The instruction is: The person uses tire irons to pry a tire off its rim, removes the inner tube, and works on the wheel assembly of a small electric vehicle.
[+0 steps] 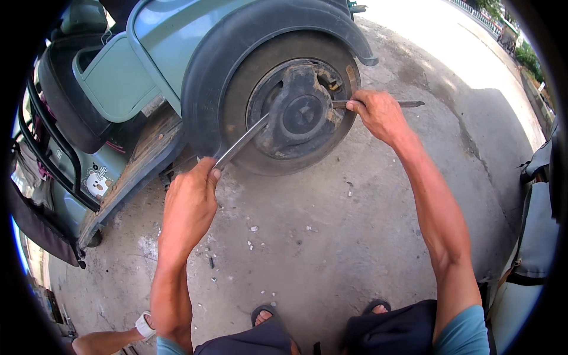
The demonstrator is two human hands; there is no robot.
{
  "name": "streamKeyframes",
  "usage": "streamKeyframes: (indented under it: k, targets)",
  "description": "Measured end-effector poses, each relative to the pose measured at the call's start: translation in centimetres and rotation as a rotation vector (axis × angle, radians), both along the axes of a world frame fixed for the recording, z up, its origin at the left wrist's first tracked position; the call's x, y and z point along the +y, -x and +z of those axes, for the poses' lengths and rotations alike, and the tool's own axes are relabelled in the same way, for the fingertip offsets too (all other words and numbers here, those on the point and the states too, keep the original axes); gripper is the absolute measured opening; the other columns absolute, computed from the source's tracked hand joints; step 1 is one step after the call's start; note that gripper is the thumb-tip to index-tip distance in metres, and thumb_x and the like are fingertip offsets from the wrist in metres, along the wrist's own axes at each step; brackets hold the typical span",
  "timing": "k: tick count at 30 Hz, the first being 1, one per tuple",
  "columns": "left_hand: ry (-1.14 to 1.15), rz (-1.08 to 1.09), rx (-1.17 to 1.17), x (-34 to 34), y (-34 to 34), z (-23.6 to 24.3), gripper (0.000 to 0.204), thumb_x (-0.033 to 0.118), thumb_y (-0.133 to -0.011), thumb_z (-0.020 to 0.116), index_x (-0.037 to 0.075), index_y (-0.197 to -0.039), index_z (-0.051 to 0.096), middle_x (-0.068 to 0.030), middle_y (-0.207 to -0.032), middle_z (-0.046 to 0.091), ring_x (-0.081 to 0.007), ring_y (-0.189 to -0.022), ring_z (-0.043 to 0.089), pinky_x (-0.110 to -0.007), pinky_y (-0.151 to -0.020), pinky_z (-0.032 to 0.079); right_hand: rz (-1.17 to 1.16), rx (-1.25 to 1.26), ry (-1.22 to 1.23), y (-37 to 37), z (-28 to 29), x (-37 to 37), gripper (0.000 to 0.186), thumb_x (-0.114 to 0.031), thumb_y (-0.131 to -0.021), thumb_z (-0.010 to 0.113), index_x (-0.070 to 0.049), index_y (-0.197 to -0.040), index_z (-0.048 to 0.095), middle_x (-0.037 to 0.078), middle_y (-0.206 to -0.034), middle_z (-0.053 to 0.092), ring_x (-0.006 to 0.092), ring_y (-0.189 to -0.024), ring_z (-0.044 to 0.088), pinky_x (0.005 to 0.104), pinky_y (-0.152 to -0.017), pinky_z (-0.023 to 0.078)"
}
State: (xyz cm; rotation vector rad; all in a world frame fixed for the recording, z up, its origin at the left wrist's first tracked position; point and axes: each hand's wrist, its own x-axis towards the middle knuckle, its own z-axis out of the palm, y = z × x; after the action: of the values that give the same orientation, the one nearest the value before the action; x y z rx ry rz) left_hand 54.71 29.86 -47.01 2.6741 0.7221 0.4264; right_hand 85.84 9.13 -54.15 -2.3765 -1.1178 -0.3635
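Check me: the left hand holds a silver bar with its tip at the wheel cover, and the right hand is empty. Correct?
Not quite: the right hand is not empty. The head view shows it holding a darker bar at the right side of the wheel cover. The left hand and silver bar are as you say.

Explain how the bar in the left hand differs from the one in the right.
The left bar looks bright silver; the right bar is darker.
In the picture, the left bar slants up toward the wheel cover; the right bar lies nearly level.
The right bar sticks out past the right hand; the left bar shows only on the left hand's wheel side.
Both look slim and reach the wheel cover.
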Motion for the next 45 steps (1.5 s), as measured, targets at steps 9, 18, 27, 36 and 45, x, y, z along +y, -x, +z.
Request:
streamKeyframes:
  k: [9, 18, 27, 36, 45]
  targets:
    - [-0.195, 0.002, -0.022, -1.6, 0.4, -0.3, 0.013, 0.008, -0.098, 0.054, -0.002, -0.098, 0.062, -0.028, -0.081, 0.066, -0.0495, -0.079, 0.064, -0.056, -0.072, 0.048, -0.029, 0.053, 0.027, -0.1, 0.5, 0.3, 0.03, -0.033, -0.098, 0.062, -0.005, -0.1, 0.073, 0.019, -0.089, 0.072, 0.0396, -0.09, 0.067, 0.0492, -0.08, 0.051]
    - [-0.183, 0.072, -0.011, -2.1, 1.6, -0.5, 0.021, 0.017, -0.1, 0.057, 0.0, -0.106, 0.065, -0.0248, -0.078, 0.063, -0.0449, -0.076, 0.063, -0.051, -0.068, 0.046, 0.009, -0.059, -0.007, 0.3, 0.5, -0.1, 0.029, -0.033, -0.098, 0.062, -0.006, -0.095, 0.071, 0.017, -0.091, 0.072, 0.0375, -0.092, 0.067, 0.0497, -0.083, 0.049]
    - [-0.234, -0.016, 0.109, 0.1, 1.6, 4.9, 0.023, 0.021, -0.096, 0.062, 0.0, -0.09, 0.067, -0.0265, -0.074, 0.062, -0.0474, -0.077, 0.061, -0.052, -0.07, 0.045, 0.056, -0.059, -0.068, -1.6, -0.4, -1.7, 0.03, -0.033, -0.097, 0.065, -0.004, -0.092, 0.071, 0.015, -0.091, 0.071, 0.0366, -0.09, 0.065, 0.0459, -0.093, 0.042]
    - [-0.365, -0.133, 0.175, 1.0, -0.9, 4.1, 0.019, 0.019, -0.096, 0.064, 0.0, -0.092, 0.068, -0.0258, -0.077, 0.063, -0.0473, -0.077, 0.061, -0.053, -0.07, 0.046, 0.041, 0.017, -0.069, -0.8, -0.6, -0.4, 0.031, -0.035, -0.095, 0.066, -0.005, -0.095, 0.072, 0.015, -0.09, 0.071, 0.0359, -0.09, 0.065, 0.0454, -0.092, 0.043]
    - [-0.271, -0.068, 0.068, -0.9, 0.9, -0.9, 0.02, 0.018, -0.098, 0.061, 0.0, -0.091, 0.066, -0.025, -0.074, 0.064, -0.0462, -0.077, 0.063, -0.053, -0.069, 0.047, -0.016, -0.076, 0.023, -0.2, 1.0, -0.1, 0.028, -0.032, -0.097, 0.064, -0.006, -0.093, 0.072, 0.015, -0.091, 0.072, 0.0357, -0.092, 0.065, 0.0469, -0.09, 0.043]
